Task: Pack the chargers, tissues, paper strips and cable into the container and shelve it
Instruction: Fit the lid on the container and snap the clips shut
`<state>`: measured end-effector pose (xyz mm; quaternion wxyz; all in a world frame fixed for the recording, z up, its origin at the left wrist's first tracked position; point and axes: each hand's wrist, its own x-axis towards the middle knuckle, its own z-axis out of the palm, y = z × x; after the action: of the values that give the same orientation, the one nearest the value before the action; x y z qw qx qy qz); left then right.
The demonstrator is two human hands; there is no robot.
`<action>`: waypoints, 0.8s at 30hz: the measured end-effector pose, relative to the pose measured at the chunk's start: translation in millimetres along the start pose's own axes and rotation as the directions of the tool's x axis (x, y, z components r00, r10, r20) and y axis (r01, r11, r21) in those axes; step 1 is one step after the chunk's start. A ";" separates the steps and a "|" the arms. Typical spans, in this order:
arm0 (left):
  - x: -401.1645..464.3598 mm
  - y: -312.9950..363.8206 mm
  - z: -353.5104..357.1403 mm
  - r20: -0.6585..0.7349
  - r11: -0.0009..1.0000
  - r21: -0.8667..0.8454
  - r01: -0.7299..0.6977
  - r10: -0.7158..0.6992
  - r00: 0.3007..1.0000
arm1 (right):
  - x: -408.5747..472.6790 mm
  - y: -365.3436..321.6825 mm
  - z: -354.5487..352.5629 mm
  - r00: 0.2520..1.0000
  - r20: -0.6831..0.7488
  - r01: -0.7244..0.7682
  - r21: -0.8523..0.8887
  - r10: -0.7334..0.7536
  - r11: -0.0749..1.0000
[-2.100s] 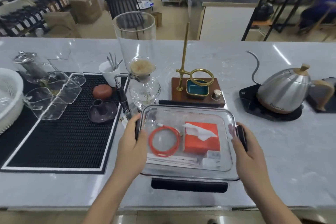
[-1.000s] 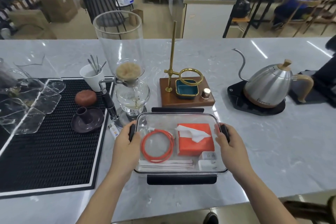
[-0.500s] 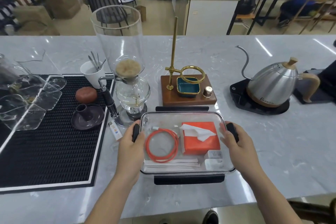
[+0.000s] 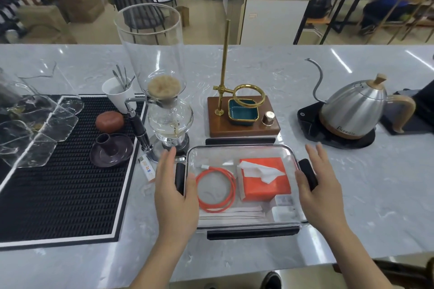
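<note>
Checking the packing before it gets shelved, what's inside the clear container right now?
Inside the clear container: a coiled orange cable, an orange tissue pack, white paper strips and white chargers. What lies under the tissue pack is hidden.

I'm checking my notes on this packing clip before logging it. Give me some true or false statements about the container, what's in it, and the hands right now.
1. The orange cable lies coiled inside the clear container. True.
2. The tissue pack sits outside the container, on the black mat. False: it is inside, to the right of the cable.
3. Both hands are spread open at the side latches. True: left hand, right hand.
4. The kettle stands left of the container. False: it is at the far right.
5. The white paper strips lie along the container's near side. True.
</note>
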<state>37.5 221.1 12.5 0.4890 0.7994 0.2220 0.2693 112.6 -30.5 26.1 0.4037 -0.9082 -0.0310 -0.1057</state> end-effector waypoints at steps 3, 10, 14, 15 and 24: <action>1.5 5.0 -0.3 0.007 0.978 0.145 -0.149 0.150 0.989 | 1.2 -0.3 0.7 0.987 0.011 0.159 -0.185 -0.159 0.970; 4.2 -2.1 -0.4 0.133 0.950 0.245 -0.196 0.167 0.977 | 2.9 11.6 0.4 0.987 0.116 0.130 -0.168 -0.111 0.977; 4.6 -5.0 -1.2 0.131 0.966 0.237 -0.107 0.077 0.988 | 2.2 10.0 -0.2 0.990 0.129 0.080 -0.144 -0.061 0.986; 4.2 -4.8 -1.3 0.135 0.972 0.222 -0.074 0.045 0.990 | 2.0 8.7 -0.4 0.991 0.130 0.058 -0.118 -0.042 0.991; 2.7 -7.4 1.7 0.237 0.971 -0.001 0.241 -0.234 0.943 | 2.9 6.2 -0.3 0.945 0.259 -0.253 0.193 0.200 0.948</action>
<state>39.9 224.8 5.8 0.5526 0.7857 0.2532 0.1151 116.2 -34.9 22.4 0.5064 -0.8604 0.0148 0.0543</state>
